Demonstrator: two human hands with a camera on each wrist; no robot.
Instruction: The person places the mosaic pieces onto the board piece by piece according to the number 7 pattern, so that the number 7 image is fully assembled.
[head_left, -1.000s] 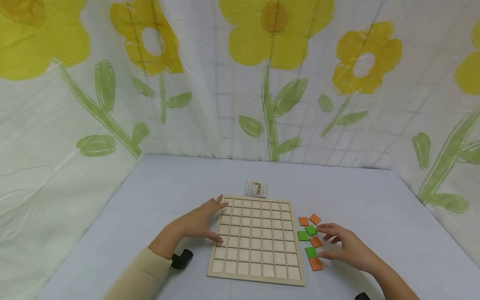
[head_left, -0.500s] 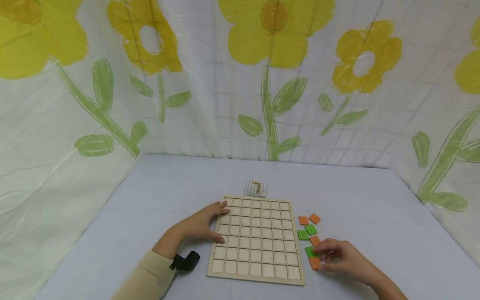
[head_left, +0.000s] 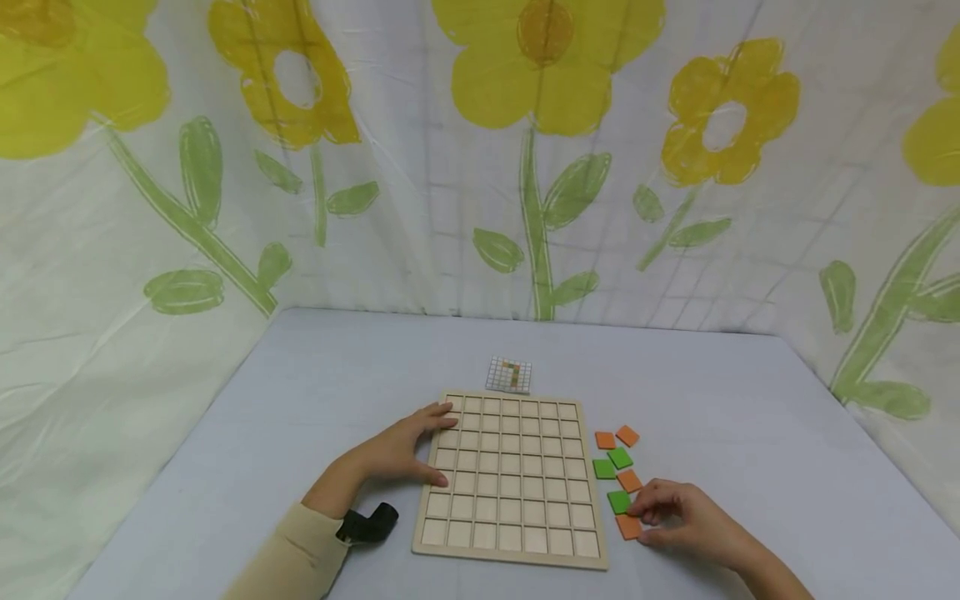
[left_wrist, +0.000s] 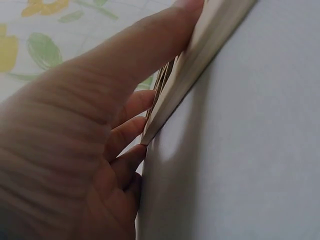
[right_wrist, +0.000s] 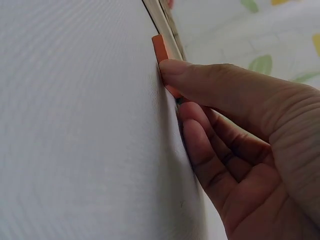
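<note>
A pale wooden grid board (head_left: 510, 483) lies flat on the table. My left hand (head_left: 390, 450) rests at its left edge, thumb and fingertips spread on the rim and outer squares. In the left wrist view the thumb and fingers touch the board's edge (left_wrist: 200, 60). To the right of the board, my right hand (head_left: 693, 521) pinches the nearest orange tile (head_left: 627, 527) between thumb and fingers, with the tile still low at the tabletop. The right wrist view has the thumb on this orange tile's edge (right_wrist: 160, 47). A green tile (head_left: 618, 502) lies just beyond it.
Farther up the board's right side lie more loose tiles, orange (head_left: 629, 481) and green (head_left: 603, 468). A small printed grid card (head_left: 509, 375) with a coloured pattern sits behind the board. A flower-print curtain (head_left: 405, 250) hangs behind the white table (head_left: 337, 358).
My right hand has moved toward me, from beside the green tiles to the nearest orange tile, and its fingers have closed in on it. The left hand has barely shifted on the board.
</note>
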